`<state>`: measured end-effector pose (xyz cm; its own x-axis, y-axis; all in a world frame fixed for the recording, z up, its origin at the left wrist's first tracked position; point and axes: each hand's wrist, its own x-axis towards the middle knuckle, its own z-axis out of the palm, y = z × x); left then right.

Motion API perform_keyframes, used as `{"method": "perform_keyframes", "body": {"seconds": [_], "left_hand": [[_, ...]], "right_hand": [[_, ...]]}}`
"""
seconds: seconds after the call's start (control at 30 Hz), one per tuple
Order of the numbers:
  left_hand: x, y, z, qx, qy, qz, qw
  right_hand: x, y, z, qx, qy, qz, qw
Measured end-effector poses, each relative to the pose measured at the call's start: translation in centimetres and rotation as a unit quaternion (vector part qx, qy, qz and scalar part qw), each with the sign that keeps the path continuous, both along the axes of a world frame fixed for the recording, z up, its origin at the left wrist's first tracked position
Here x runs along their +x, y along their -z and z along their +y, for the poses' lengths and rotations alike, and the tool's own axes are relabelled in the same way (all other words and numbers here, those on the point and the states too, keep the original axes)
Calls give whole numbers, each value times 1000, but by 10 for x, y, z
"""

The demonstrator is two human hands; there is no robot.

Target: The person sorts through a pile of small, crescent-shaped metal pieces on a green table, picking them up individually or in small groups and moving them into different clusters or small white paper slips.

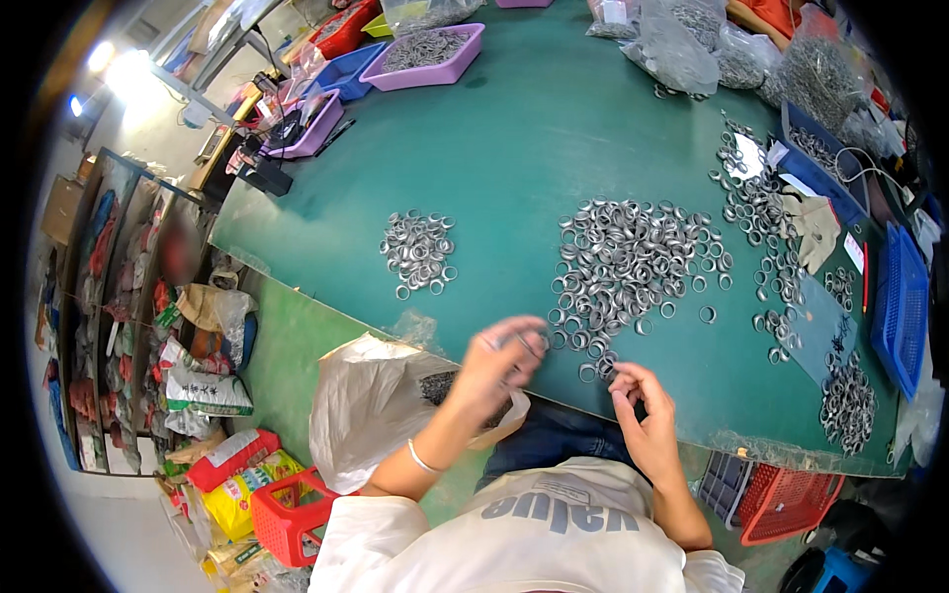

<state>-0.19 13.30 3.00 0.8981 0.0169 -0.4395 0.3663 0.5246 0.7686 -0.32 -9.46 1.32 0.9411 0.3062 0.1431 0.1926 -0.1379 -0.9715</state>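
A large heap of grey metal rings [633,257] lies on the green table in front of me. Blurred by motion, my left hand [504,361] is at the heap's near left edge, its fingers curled round some metal rings, only partly visible. My right hand [645,410] is at the table's near edge, thumb and forefinger close together at a metal ring [609,358] below the heap. A smaller pile of rings [419,251] sits apart to the left. Beneath my left forearm, an open pale sack [361,395] holds dark grey pieces.
More rings [848,405] are strewn along the right side, near a glove [813,229] and a blue basket [900,311]. Bagged metal parts [816,74] crowd the far right. A pink tray [470,61] stands at the far left; a red stool [287,514] is on the floor.
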Motion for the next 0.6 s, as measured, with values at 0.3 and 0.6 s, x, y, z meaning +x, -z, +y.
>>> {"method": "perform_keyframes", "body": {"seconds": [0.3,0.6], "left_hand": [[70,21,122,795,-122,-180,567],[83,43,147,814,-62,-269,511]], "right_hand": [[-3,-7,-3,-26,-27,39,999],[-3,0,-6,-26,-10,51,998]]}}
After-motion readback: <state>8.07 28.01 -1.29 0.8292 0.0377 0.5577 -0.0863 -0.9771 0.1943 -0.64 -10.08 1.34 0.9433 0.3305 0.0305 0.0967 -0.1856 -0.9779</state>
